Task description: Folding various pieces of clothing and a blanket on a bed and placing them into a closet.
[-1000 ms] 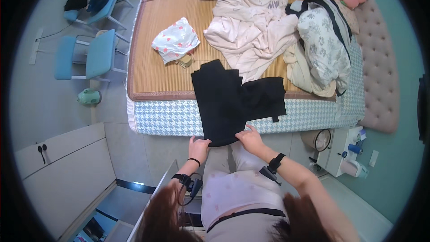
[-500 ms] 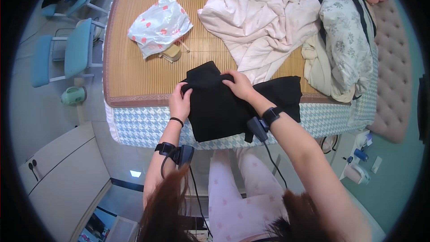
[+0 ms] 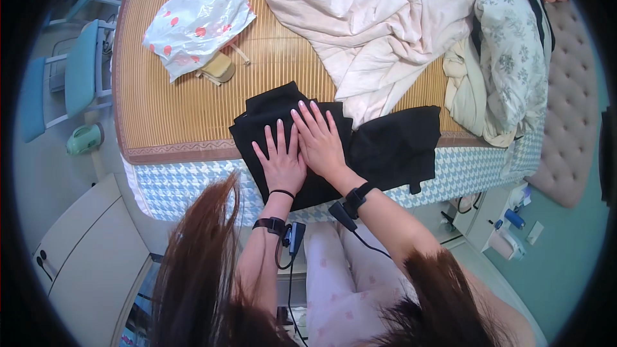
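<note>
A folded black garment (image 3: 257, 138) lies flat at the near edge of the bed, layers showing at its far left corner. My left hand (image 3: 283, 164) presses flat on its middle, fingers spread. Right beside it my right hand (image 3: 319, 138) also lies flat, its fingers stretched toward the far edge and its thumb side against my left hand. Another black piece of cloth (image 3: 395, 148) lies against the right side; whether it belongs to the same garment I cannot tell. Both wrists wear black bands with small cabled devices.
The bamboo mat (image 3: 173, 115) bears a white plastic bag (image 3: 199, 26) with red spots at far left. A crumpled pale pink blanket (image 3: 385, 32) spreads beyond my hands, with a floral pillow (image 3: 511, 58) to its right. Blue chairs (image 3: 80, 67) stand left of the bed.
Both hands have let go of the black garment's far edge and now lie flat and close together on top of it. The view has shifted, moving the bag further left.
</note>
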`<move>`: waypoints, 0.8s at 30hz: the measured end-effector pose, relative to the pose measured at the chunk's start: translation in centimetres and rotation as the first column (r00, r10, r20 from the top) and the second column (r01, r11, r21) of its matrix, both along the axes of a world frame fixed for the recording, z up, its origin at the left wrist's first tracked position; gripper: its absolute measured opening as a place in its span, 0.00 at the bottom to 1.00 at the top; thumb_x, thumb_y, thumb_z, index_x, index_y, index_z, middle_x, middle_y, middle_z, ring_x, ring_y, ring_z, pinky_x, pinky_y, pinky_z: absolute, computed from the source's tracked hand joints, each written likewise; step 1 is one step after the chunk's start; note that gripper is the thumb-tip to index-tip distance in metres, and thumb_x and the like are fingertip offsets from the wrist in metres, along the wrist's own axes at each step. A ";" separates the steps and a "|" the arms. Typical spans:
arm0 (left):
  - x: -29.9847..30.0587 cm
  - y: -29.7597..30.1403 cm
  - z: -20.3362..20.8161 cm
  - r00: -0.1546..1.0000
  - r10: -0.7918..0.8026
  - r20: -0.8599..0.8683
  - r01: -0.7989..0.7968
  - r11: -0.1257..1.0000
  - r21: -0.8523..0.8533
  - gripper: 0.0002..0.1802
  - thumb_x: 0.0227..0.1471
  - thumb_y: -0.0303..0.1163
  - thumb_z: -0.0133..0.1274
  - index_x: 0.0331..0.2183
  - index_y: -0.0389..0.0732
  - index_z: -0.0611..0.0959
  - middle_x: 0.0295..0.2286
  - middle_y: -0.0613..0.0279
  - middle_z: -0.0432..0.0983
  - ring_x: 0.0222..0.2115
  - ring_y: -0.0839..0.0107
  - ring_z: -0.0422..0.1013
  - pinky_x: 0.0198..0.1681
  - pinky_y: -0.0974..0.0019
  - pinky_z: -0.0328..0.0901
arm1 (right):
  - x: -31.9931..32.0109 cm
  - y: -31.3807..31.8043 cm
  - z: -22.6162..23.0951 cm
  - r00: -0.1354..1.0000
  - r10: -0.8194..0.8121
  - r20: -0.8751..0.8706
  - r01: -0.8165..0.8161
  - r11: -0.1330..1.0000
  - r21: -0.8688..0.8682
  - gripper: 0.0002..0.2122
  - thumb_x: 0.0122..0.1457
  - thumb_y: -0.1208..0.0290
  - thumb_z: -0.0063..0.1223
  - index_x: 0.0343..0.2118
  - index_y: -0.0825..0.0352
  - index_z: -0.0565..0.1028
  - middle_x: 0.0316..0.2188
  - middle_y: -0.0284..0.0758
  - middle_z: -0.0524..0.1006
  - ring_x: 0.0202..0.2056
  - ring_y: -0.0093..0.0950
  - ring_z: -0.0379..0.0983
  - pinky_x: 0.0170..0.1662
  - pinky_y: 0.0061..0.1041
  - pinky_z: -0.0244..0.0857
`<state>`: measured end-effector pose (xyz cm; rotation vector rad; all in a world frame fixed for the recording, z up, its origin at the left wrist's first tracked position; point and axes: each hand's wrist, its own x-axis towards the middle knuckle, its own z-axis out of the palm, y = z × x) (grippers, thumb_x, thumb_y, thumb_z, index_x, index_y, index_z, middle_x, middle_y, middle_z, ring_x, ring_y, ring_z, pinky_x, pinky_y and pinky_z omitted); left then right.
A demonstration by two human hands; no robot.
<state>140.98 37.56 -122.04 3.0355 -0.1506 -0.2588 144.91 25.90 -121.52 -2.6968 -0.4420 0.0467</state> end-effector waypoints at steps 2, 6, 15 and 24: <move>0.3 -0.2 -0.9 1.000 -0.019 0.004 0.019 1.000 -0.008 0.35 0.51 0.44 0.45 0.60 0.55 0.57 0.62 0.61 0.43 0.63 0.56 0.38 0.60 0.38 0.31 | 0.5 -0.7 -0.9 1.000 0.027 -0.011 -0.026 0.999 0.045 0.24 0.58 0.67 0.43 0.58 0.62 0.60 0.62 0.37 0.54 0.63 0.36 0.47 0.62 0.39 0.43; 0.6 0.5 0.2 0.998 -0.053 -0.027 0.050 0.995 -0.086 0.35 0.53 0.45 0.44 0.61 0.52 0.55 0.62 0.56 0.42 0.63 0.53 0.37 0.61 0.39 0.30 | 0.7 -2.1 0.2 0.996 0.053 -0.073 -0.039 0.982 0.184 0.26 0.55 0.68 0.49 0.57 0.64 0.60 0.61 0.40 0.54 0.63 0.36 0.47 0.61 0.40 0.45; -9.6 2.8 3.3 0.923 0.383 0.022 -0.353 0.871 -0.342 0.39 0.50 0.38 0.54 0.56 0.30 0.56 0.57 0.38 0.47 0.59 0.47 0.46 0.59 0.51 0.45 | -5.6 -29.4 -2.8 0.576 -0.779 -0.249 0.811 0.583 0.052 0.32 0.49 0.61 0.63 0.50 0.78 0.61 0.46 0.52 0.66 0.48 0.40 0.64 0.53 0.33 0.58; -5.1 4.1 3.9 0.729 0.403 -0.553 -0.674 0.285 -0.681 0.29 0.46 0.37 0.61 0.44 0.29 0.69 0.39 0.48 0.72 0.40 0.61 0.70 0.44 0.63 0.64 | -3.9 -25.4 4.6 0.353 -0.319 -0.879 0.926 0.250 0.282 0.24 0.51 0.69 0.59 0.48 0.77 0.66 0.42 0.39 0.73 0.42 0.28 0.72 0.46 0.24 0.65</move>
